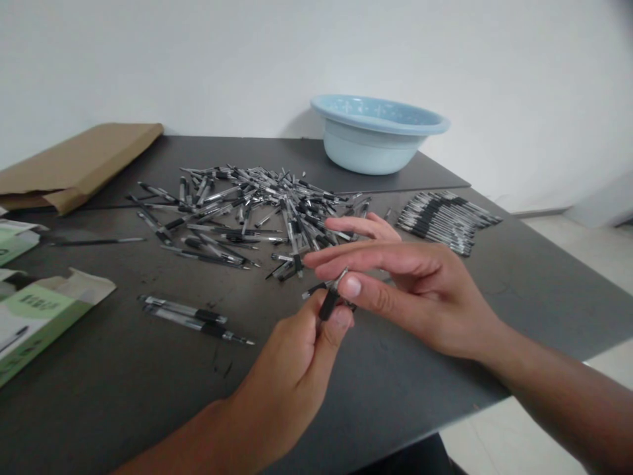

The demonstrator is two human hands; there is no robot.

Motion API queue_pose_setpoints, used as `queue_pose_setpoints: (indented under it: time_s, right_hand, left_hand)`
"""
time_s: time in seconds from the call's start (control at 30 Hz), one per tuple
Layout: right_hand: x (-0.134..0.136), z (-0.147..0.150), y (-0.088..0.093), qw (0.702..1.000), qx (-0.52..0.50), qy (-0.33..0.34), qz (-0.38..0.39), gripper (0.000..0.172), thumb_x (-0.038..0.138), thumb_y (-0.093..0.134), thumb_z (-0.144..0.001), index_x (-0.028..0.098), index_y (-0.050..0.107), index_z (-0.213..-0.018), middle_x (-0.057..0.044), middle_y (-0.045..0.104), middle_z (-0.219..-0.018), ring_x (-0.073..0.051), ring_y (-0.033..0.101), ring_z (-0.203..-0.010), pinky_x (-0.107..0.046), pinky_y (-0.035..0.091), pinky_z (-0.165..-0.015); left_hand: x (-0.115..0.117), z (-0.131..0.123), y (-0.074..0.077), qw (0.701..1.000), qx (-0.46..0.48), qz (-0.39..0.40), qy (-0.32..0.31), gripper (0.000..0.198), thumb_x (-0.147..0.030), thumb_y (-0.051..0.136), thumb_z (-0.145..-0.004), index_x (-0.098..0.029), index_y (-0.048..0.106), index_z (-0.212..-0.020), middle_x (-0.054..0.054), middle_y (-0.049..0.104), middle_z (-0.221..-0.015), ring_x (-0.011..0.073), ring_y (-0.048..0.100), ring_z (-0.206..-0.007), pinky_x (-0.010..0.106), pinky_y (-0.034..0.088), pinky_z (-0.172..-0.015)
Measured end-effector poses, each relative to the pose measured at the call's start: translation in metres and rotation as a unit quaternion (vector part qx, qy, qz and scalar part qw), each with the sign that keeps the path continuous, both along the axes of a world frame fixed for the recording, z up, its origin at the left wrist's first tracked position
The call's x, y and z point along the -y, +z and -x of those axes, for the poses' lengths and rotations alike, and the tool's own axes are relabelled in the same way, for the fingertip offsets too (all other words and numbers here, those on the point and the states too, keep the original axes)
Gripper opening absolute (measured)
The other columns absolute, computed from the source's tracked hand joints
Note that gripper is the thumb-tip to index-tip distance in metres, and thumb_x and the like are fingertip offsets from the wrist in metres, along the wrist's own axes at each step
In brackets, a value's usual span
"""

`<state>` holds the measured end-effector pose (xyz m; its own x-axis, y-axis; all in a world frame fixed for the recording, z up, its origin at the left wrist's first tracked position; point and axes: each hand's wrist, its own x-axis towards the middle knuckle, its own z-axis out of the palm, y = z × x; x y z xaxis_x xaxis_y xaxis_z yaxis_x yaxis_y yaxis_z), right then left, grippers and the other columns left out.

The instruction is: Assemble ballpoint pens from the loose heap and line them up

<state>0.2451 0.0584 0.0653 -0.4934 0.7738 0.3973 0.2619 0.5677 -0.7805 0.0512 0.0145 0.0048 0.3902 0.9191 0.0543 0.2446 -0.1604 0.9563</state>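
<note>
My left hand (297, 359) pinches the black grip end of a pen (330, 298) between thumb and fingers, holding it above the dark table (395, 389). My right hand (405, 290) reaches in from the right, its thumb and forefinger closed on the pen's metal tip while the other fingers stretch out. Just beyond both hands lies a loose heap of pens (257, 211).
A neat row of pens (445, 214) lies at the right. Two pens (192, 316) lie near the front left. A light blue basin (378, 132) stands at the back. Brown cardboard (74, 165) and green-and-white boxes (34, 316) sit at the left. The table's edge drops off to the floor at the right.
</note>
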Motion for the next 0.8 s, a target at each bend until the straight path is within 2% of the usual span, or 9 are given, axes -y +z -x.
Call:
queue_pose_setpoints:
  time_s: [0.07,0.17,0.27,0.33,0.5,0.57,0.63,0.7,0.8]
  right_hand:
    - [-0.002,0.002,-0.004,0.999,-0.031,-0.023,0.018,0.006,0.036,0.086,-0.094,0.034,0.085,-0.100,0.005,0.087,-0.111,-0.025,0.064,-0.141,-0.053,0.022,-0.135]
    - [-0.006,0.002,-0.008,0.998,-0.059,-0.015,0.028,0.021,0.042,0.097,-0.080,0.033,0.085,-0.094,0.002,0.087,-0.105,-0.030,0.065,-0.138,-0.056,0.035,-0.129]
    - [-0.007,-0.002,-0.005,0.998,-0.040,0.037,0.019,0.034,0.046,0.088,-0.090,0.034,0.083,-0.122,-0.001,0.081,-0.133,-0.030,0.051,-0.154,-0.057,0.031,-0.131]
    - [-0.005,-0.003,-0.002,0.997,-0.024,0.065,0.015,0.030,0.039,0.076,-0.102,0.035,0.080,-0.132,0.000,0.076,-0.143,-0.028,0.046,-0.158,-0.056,0.032,-0.132]
    - [-0.004,0.002,-0.002,0.998,-0.042,0.028,0.022,0.014,0.031,0.082,-0.097,0.037,0.087,-0.109,0.003,0.086,-0.116,-0.028,0.062,-0.144,-0.055,0.042,-0.126]
    - [-0.005,0.003,-0.006,0.998,-0.058,0.004,0.020,0.009,0.032,0.090,-0.089,0.035,0.087,-0.096,0.003,0.087,-0.103,-0.028,0.069,-0.134,-0.055,0.042,-0.126]
    - [-0.007,0.003,-0.009,0.998,-0.060,0.010,0.025,0.016,0.037,0.096,-0.081,0.034,0.086,-0.093,0.002,0.087,-0.101,-0.029,0.068,-0.134,-0.056,0.038,-0.128]
    - [-0.007,0.001,-0.010,0.998,-0.042,0.041,0.030,0.028,0.041,0.095,-0.083,0.034,0.086,-0.109,0.001,0.085,-0.118,-0.030,0.059,-0.146,-0.057,0.031,-0.132]
    - [-0.006,-0.003,-0.006,0.996,-0.011,0.090,0.016,0.032,0.035,0.079,-0.100,0.035,0.079,-0.132,0.000,0.077,-0.142,-0.027,0.046,-0.158,-0.058,0.020,-0.136]
  left_hand:
    - [0.000,0.000,0.000,1.000,-0.003,0.000,-0.006,0.037,-0.051,0.039,-0.116,-0.023,0.055,-0.098,-0.003,0.062,-0.081,0.0147,0.054,-0.068,0.032,0.038,-0.065]
    - [-0.001,0.001,0.002,1.000,-0.009,0.004,-0.022,0.036,-0.051,0.038,-0.116,-0.023,0.057,-0.102,-0.002,0.067,-0.084,0.0162,0.060,-0.072,0.033,0.040,-0.068]
    - [-0.001,0.000,0.005,1.000,-0.004,0.014,-0.017,0.043,-0.055,0.037,-0.116,-0.023,0.052,-0.091,0.001,0.071,-0.089,0.0172,0.065,-0.078,0.033,0.042,-0.070]
    - [0.000,0.000,0.006,1.000,0.004,0.009,-0.003,0.046,-0.056,0.038,-0.115,-0.024,0.048,-0.084,0.001,0.069,-0.086,0.0165,0.063,-0.075,0.033,0.041,-0.068]
    - [0.001,0.000,0.002,1.000,-0.005,-0.001,0.009,0.042,-0.053,0.041,-0.115,-0.023,0.053,-0.088,-0.001,0.065,-0.080,0.0164,0.059,-0.070,0.033,0.040,-0.066]
    - [0.001,0.000,-0.001,1.000,-0.015,-0.007,-0.001,0.038,-0.050,0.041,-0.115,-0.023,0.059,-0.096,-0.001,0.067,-0.081,0.0172,0.060,-0.070,0.033,0.042,-0.067]
    - [0.000,0.000,-0.002,1.000,-0.016,-0.010,-0.021,0.035,-0.049,0.040,-0.116,-0.023,0.062,-0.107,0.001,0.071,-0.087,0.0187,0.064,-0.074,0.034,0.045,-0.070]
    - [0.000,0.000,-0.001,1.000,-0.009,-0.006,-0.022,0.037,-0.050,0.038,-0.116,-0.023,0.062,-0.109,0.002,0.073,-0.090,0.0193,0.066,-0.074,0.034,0.046,-0.071]
    - [0.001,-0.001,0.003,1.000,0.008,0.008,0.000,0.043,-0.055,0.039,-0.115,-0.024,0.056,-0.091,-0.002,0.060,-0.070,0.0187,0.062,-0.069,0.033,0.044,-0.066]
